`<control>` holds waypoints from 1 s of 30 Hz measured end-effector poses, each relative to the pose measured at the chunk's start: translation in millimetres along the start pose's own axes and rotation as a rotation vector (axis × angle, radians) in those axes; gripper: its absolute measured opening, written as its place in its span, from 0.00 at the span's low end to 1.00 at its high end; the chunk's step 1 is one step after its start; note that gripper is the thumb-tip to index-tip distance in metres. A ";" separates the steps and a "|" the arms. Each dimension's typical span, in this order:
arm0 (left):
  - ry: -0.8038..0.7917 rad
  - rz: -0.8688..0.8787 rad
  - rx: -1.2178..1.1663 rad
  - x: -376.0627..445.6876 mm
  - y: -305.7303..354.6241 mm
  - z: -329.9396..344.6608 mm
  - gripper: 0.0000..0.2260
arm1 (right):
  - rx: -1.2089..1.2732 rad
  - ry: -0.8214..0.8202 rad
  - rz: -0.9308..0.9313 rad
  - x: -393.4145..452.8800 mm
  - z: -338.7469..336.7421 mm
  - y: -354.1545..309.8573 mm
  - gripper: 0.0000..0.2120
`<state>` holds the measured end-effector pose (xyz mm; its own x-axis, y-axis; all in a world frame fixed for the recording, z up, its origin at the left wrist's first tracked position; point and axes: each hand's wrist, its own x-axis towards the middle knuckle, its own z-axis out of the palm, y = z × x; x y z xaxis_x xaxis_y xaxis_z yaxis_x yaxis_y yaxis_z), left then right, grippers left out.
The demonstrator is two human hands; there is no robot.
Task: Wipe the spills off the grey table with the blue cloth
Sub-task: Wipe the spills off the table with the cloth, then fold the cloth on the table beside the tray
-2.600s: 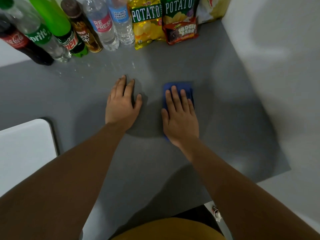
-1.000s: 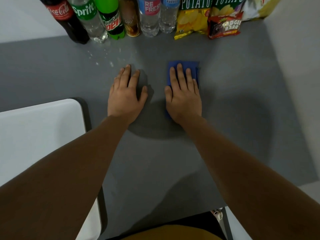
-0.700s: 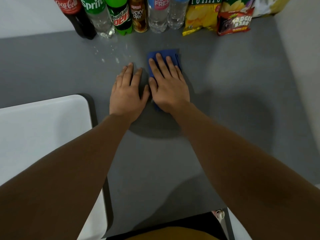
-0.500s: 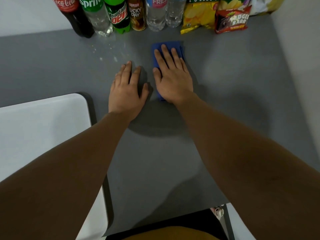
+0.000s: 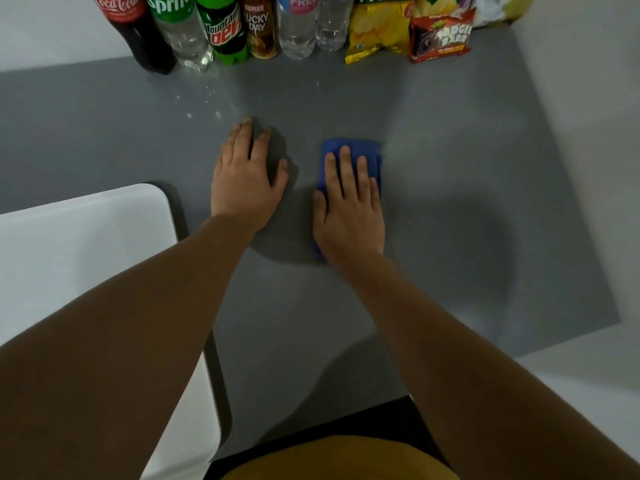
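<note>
Nearest the camera, a mustard-yellow garment (image 5: 341, 459) shows at the table's edge, and a white surface (image 5: 79, 258) sits out beyond the left forearm. Both arms reach forward over the grey table (image 5: 467, 209). The right hand (image 5: 349, 213) lies flat, fingers spread and straight, pressing the blue cloth (image 5: 360, 150) down rather than pinching it; the cloth pokes out ahead of the fingertips. Just beside it, the left hand (image 5: 246, 178) rests palm-down on bare table, grip open, holding nothing. Ahead of the left fingertips, small wet droplets (image 5: 204, 105) glint. Farther on, the back row reads: Coca-Cola (image 5: 138, 32), Sprite (image 5: 183, 32), Mountain Dew (image 5: 225, 32), Kopiko Lucky Day (image 5: 259, 29), two clear water bottles (image 5: 311, 26), yellow chip bags (image 5: 377, 29) and a red Fudgee Barr pack (image 5: 440, 38).
</note>
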<state>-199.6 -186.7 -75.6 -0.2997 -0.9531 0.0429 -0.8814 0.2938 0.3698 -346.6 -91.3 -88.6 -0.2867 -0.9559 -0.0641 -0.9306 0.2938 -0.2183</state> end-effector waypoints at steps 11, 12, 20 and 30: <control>0.008 0.030 -0.039 -15.7 3.0 -9.8 0.22 | 0.089 -0.085 -0.053 22.6 -12.1 -19.4 0.28; 0.007 0.038 -0.048 -17.8 4.1 -10.5 0.22 | 0.105 -0.080 -0.069 27.0 -17.0 -14.1 0.27; 0.015 0.055 -0.103 -36.8 18.6 -13.6 0.17 | -0.114 -0.148 -0.161 74.4 -51.0 16.5 0.31; -0.081 0.024 -0.181 -56.1 31.1 -10.1 0.19 | 0.136 -0.308 -0.116 88.1 -67.4 20.8 0.23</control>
<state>-206.5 -124.8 -57.1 -0.3549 -0.9347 -0.0188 -0.7960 0.2915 0.5305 -406.6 -169.3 -33.2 -0.0800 -0.9449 -0.3175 -0.9081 0.2004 -0.3677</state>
